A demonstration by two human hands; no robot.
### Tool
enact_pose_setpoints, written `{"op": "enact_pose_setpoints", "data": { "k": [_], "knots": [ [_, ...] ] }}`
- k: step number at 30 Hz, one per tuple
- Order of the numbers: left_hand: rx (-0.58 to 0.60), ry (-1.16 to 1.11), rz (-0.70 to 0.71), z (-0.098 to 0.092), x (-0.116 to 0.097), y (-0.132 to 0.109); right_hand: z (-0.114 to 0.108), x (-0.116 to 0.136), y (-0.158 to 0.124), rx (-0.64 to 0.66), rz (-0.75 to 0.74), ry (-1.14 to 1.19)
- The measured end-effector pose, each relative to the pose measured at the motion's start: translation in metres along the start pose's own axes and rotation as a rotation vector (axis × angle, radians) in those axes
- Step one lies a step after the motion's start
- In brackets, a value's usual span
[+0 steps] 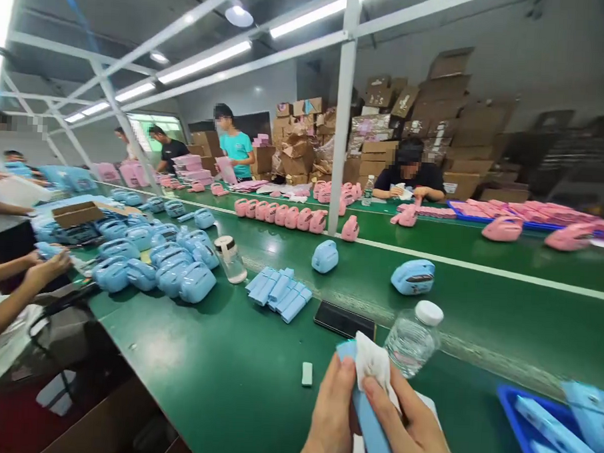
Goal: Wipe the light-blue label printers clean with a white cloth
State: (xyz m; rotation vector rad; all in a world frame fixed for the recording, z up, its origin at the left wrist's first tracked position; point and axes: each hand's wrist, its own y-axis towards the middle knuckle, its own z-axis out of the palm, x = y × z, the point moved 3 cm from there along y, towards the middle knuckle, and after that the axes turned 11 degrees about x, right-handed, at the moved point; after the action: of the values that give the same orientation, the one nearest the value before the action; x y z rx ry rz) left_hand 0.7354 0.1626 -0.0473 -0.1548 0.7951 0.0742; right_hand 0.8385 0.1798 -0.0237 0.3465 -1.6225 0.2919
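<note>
My left hand [330,408] is closed around a flat light-blue plastic piece [372,423], its thumb near the top end. My right hand [408,418] presses a white cloth [373,363] against the same piece, with the thumb on the cloth. Just beyond my hands lie a black phone [345,319] and a clear bottle with a white cap [413,339]. A small pale block [307,374] rests on the green table to the left of my hands. Farther back is a pile of similar light-blue strips [279,293].
A blue tray [516,423] with light-blue parts stands at the lower right. Many rounded blue housings [170,267] and a lidded jar [230,259] are at the left. Two blue housings and a row of pink ones [280,215] stand farther back. Several people work around the tables.
</note>
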Motion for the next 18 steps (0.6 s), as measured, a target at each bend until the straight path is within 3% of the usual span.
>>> {"op": "enact_pose_setpoints", "data": {
  "k": [2, 7, 10, 14, 18],
  "knots": [
    [0.077, 0.134, 0.022, 0.003, -0.011, -0.004, 0.004, 0.008, 0.001, 0.090, 0.087, 0.171],
    [0.194, 0.272, 0.202, 0.008, -0.025, -0.007, 0.001, 0.014, 0.005, 0.113, -0.145, 0.019],
    [0.051, 0.103, 0.090, 0.001, -0.022, -0.002, 0.011, -0.001, -0.001, 0.096, -0.325, -0.259],
    [-0.156, -0.159, -0.062, -0.004, -0.025, 0.005, 0.027, -0.030, -0.016, -0.067, -0.610, -0.728],
    [-0.222, -0.184, -0.093, -0.004, -0.032, 0.012, 0.025, -0.048, -0.021, -0.222, -0.617, -0.947]
  ]
}}
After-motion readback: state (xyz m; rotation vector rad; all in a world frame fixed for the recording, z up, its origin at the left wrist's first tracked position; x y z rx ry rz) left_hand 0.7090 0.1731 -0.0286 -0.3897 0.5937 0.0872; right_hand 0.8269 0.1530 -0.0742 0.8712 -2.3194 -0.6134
